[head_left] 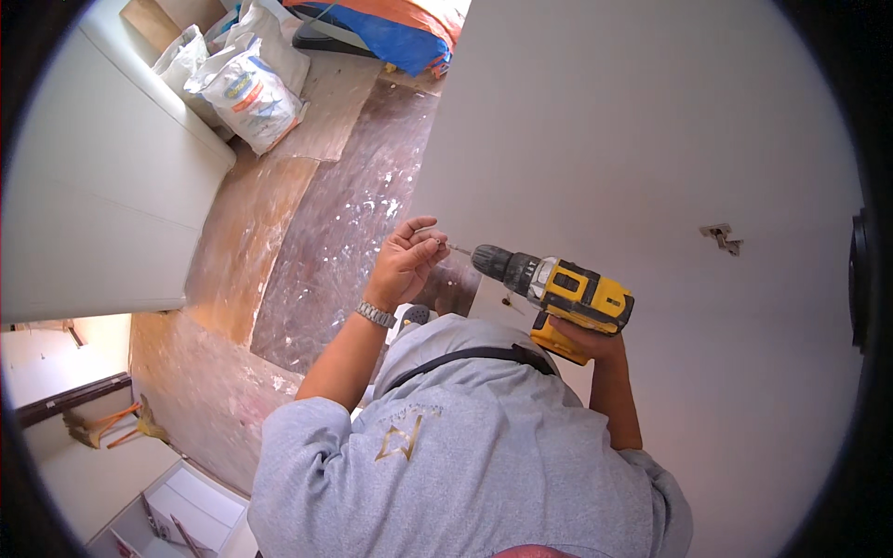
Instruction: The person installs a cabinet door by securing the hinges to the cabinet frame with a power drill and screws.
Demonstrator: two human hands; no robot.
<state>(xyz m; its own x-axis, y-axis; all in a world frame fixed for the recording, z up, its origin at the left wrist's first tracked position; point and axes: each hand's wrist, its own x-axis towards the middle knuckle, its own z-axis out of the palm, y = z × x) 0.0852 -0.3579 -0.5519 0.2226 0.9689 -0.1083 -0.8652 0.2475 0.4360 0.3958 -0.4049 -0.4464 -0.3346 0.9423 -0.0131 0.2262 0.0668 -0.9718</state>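
Note:
A yellow and black cordless drill (581, 296) is in my right hand (595, 342), its fingers wrapped round the grip. The drill's black chuck (493, 262) points left toward my other hand. A thin metal bit (459, 249) sticks out of the chuck. At the bit's tip, my left hand (409, 260) pinches thumb and forefinger together. Whatever small thing lies between those fingertips is too small to make out. A metal watch (376, 313) circles my left wrist. Behind the drill spreads a large pale panel (651, 121), with a metal hinge (722, 239) on its surface.
White sacks (251, 93) stand at the far left, beside a blue and orange sheet (409, 37). Paint-spattered boards (326, 214) cover the floor. A white curved-looking panel (102, 186) is at the left. Orange-handled brushes or brooms (116, 423) lean at lower left.

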